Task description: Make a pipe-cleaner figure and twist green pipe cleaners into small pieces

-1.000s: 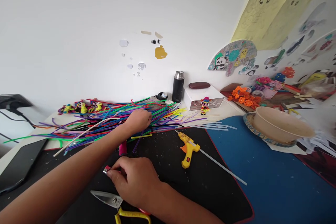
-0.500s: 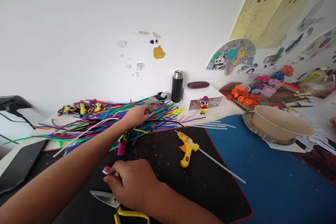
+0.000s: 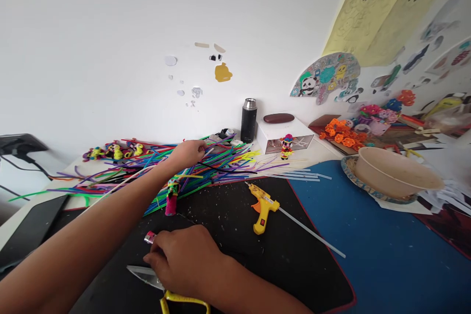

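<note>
My left hand (image 3: 187, 152) reaches far over a big heap of coloured pipe cleaners (image 3: 147, 171) and its fingers are closed round a few of them near the heap's right end. My right hand (image 3: 182, 260) rests low on the black mat (image 3: 239, 245), fingers curled over a small lighter with a silver and pink top (image 3: 149, 238). Yellow-handled scissors (image 3: 165, 289) lie right under that hand. A small pink pipe-cleaner figure (image 3: 171, 198) stands on the mat between my hands.
A yellow glue gun (image 3: 263, 206) with a long glue stick lies to the right on the mat. A black flask (image 3: 249, 120), white box (image 3: 285, 136), beige bowl (image 3: 395, 171), blue mat (image 3: 386, 245) and dark tablet (image 3: 25, 233) sit around.
My left hand has moved back and a little left in the heap, lifting some pipe cleaners. My right hand has slid slightly down-left towards the scissors. The pink figure now shows more fully.
</note>
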`<state>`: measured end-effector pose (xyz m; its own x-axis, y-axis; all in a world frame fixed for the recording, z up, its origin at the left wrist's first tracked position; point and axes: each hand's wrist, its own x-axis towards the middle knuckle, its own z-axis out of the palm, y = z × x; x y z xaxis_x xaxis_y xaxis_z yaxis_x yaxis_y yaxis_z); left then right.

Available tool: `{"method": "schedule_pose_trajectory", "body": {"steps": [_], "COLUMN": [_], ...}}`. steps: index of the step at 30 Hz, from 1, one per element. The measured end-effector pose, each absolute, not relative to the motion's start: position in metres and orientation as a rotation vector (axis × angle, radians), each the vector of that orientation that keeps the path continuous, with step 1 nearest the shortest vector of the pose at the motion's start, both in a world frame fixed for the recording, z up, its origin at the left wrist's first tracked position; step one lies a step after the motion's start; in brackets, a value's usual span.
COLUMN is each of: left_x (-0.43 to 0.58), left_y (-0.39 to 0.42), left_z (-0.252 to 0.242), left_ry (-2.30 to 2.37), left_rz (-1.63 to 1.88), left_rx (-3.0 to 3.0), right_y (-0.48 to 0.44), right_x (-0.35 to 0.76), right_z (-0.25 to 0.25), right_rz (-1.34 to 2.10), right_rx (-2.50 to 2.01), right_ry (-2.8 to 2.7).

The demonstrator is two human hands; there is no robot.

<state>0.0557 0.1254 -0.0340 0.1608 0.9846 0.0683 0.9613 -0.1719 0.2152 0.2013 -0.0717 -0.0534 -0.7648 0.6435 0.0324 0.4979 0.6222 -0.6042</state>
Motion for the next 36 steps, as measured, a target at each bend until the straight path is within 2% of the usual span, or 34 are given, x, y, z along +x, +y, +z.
{"method": "schedule_pose_trajectory", "body": {"steps": [11,22,36], "left_x": [0.034,0.070,0.071], "left_y": [0.132,0.101,0.102], "left_z": [-0.029,-0.032,-0.033], "left_ry": [2.074,1.600,1.696], "left_rz": [0.353,-0.093,-0.090], "left_rx": [2.288,2.429,2.439], "right_y": [-0.073,-0.072,-0.074], "right_x": [0.201,0.201,0.200], "right_z": [-0.054,-0.055,-0.055], "right_rz": [0.767,0.726,0.737], "right_rx": [-0.872,-0.828,-0.790], "right_ry": [-2.678,-2.712,-2.730]}}
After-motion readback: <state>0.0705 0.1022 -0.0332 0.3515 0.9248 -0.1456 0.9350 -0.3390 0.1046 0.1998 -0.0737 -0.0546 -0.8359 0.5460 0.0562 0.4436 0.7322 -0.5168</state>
